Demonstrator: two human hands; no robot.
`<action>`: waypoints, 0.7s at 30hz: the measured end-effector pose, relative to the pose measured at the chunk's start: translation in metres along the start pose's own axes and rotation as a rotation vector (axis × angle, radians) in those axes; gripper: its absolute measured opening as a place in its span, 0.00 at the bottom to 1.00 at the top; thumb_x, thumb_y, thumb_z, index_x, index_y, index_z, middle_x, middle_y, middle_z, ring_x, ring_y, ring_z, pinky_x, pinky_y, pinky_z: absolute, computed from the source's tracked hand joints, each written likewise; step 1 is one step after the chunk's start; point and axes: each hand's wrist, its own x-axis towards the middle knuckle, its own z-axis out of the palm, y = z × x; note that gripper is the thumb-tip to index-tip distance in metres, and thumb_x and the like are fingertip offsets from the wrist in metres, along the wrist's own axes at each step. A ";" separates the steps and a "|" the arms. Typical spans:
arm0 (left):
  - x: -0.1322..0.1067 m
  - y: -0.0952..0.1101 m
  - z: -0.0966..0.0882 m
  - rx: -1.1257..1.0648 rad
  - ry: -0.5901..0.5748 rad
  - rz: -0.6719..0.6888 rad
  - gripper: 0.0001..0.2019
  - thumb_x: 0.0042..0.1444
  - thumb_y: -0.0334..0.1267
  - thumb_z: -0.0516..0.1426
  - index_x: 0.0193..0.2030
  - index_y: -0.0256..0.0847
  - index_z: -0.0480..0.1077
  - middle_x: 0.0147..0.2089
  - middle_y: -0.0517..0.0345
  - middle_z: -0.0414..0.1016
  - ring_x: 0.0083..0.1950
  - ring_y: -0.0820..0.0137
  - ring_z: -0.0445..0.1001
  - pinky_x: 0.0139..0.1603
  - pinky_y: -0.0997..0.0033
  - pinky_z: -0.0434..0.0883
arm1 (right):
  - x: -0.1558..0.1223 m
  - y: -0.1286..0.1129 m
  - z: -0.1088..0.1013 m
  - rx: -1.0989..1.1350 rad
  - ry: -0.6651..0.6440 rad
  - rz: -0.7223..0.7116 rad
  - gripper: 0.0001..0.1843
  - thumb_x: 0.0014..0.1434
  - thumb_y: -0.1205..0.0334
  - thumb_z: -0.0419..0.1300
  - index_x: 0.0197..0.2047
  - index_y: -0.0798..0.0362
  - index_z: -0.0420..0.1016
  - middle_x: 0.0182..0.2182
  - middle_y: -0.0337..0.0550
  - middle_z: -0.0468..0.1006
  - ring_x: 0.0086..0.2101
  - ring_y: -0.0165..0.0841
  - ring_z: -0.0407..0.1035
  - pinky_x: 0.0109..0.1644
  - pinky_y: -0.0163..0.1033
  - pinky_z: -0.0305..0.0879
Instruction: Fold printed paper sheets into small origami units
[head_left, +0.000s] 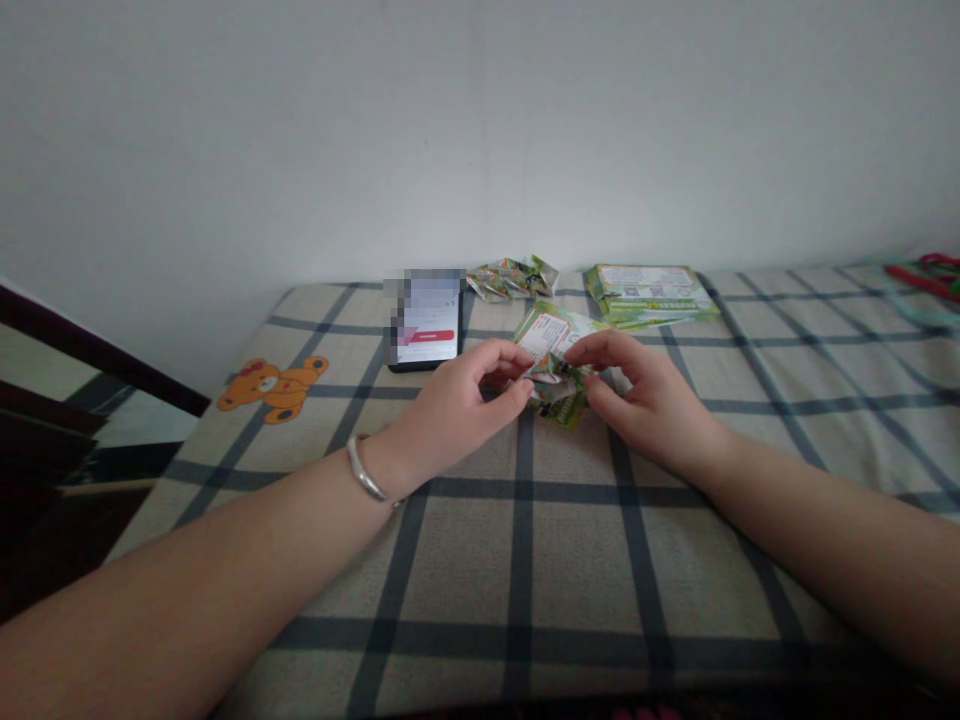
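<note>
My left hand, with a silver bangle at its wrist, is closed in a pinch on the left edge of a small shiny green and silver sachet. Thumb and fingers of my right hand are closed at the sachet's right side. Whether it is one sachet or a few stacked together I cannot tell. Just behind the fingers lies a green printed packet with a white label, its near part hidden by the hands and the sachet.
Past the hands, several similar sachets lie near the wall beside a lit phone. A green box is at the back right. A checked cloth with an orange bear picture covers the table. Red items are far right.
</note>
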 end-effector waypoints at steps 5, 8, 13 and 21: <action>-0.001 0.005 0.001 0.137 0.004 0.035 0.12 0.56 0.34 0.58 0.48 0.39 0.68 0.44 0.56 0.76 0.45 0.71 0.76 0.49 0.69 0.74 | 0.002 -0.007 -0.003 -0.218 -0.026 -0.203 0.11 0.54 0.72 0.57 0.41 0.54 0.72 0.42 0.46 0.78 0.42 0.37 0.73 0.46 0.42 0.70; -0.002 0.007 0.002 0.142 -0.019 0.045 0.14 0.56 0.34 0.59 0.49 0.39 0.67 0.44 0.56 0.77 0.46 0.71 0.77 0.50 0.68 0.74 | 0.003 -0.010 -0.004 -0.398 -0.053 -0.315 0.09 0.55 0.68 0.59 0.40 0.54 0.75 0.46 0.48 0.78 0.45 0.40 0.73 0.48 0.45 0.69; -0.004 0.007 0.004 0.116 -0.029 0.046 0.13 0.57 0.34 0.57 0.49 0.40 0.66 0.46 0.56 0.77 0.48 0.70 0.78 0.50 0.69 0.75 | 0.002 -0.014 -0.006 -0.587 -0.100 -0.387 0.08 0.59 0.61 0.58 0.39 0.51 0.78 0.49 0.45 0.78 0.46 0.42 0.72 0.46 0.47 0.69; -0.004 0.006 0.005 0.129 -0.014 0.052 0.10 0.59 0.34 0.56 0.48 0.40 0.68 0.46 0.57 0.78 0.48 0.72 0.78 0.50 0.73 0.75 | 0.002 -0.014 -0.008 -0.618 -0.113 -0.453 0.12 0.61 0.52 0.58 0.38 0.51 0.78 0.49 0.45 0.78 0.46 0.41 0.72 0.46 0.45 0.69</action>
